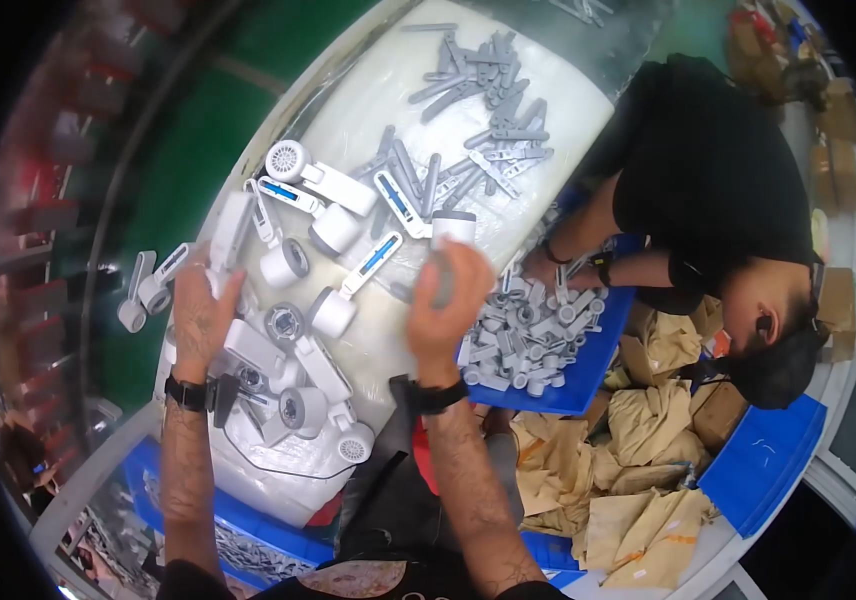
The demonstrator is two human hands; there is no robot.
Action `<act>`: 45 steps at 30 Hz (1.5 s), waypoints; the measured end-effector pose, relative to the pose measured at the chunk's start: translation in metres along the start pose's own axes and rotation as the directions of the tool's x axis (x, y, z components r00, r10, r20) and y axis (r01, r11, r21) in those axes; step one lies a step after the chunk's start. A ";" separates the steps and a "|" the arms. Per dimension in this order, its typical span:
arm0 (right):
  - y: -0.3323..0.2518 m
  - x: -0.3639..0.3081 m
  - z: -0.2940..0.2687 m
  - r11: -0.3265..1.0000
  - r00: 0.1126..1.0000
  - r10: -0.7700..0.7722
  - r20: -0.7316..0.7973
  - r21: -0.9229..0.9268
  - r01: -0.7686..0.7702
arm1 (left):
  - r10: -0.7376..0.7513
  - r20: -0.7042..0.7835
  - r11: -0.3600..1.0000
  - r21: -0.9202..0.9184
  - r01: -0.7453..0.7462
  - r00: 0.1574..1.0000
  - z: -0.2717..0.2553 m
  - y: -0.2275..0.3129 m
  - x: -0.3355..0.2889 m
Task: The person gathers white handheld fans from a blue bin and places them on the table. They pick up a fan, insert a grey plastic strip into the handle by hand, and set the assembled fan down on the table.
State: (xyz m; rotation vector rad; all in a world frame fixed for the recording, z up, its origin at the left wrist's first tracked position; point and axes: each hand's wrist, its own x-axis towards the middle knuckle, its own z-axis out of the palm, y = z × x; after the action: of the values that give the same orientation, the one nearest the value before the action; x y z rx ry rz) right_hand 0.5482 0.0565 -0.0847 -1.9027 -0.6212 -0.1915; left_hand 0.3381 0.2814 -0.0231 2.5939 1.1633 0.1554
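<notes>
With the right hand point(445, 300) clamped on a white handheld fan point(446, 245) and the left hand point(200, 312) resting flat over the fan pile point(293, 365), lifting straight up looks safest.

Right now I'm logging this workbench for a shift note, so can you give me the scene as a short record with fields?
Surface: white padded worktable
Left hand: left hand rests on white plastic fan housings
Right hand: right hand, fingers closed around a grey and white cylindrical part
Loose parts: grey plastic handle pieces scattered at the far end
Bin: blue plastic tray holding small grey plastic pieces
Other person: co-worker in a black shirt, hands at the tray
Beside tray: tan paper bags
</notes>
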 end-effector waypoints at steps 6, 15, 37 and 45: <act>0.028 0.021 -0.027 0.992 0.991 0.069 0.112 -0.110 -0.057 | -0.032 0.145 0.996 0.093 0.018 0.989 -0.011 0.008 -0.036; 0.142 -0.175 -0.221 0.807 0.759 0.575 0.304 -0.059 -0.588 | 0.257 0.284 0.668 -0.743 0.043 0.923 0.088 0.305 -0.181; 0.553 -0.359 -0.301 0.170 0.175 0.946 0.271 0.042 -0.985 | -0.114 0.845 0.952 -0.058 0.300 0.523 0.679 0.348 -0.269; 0.503 -0.342 -0.267 0.068 0.100 0.965 0.242 0.140 -0.988 | 0.004 0.928 0.909 -0.158 0.385 0.374 0.683 0.338 -0.263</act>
State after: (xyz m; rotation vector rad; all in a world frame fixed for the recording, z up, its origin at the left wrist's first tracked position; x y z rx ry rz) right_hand 0.5505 -0.4421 -0.5240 -1.6363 0.7392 0.8760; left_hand 0.5504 -0.2784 -0.5634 1.6535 0.8283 -0.9525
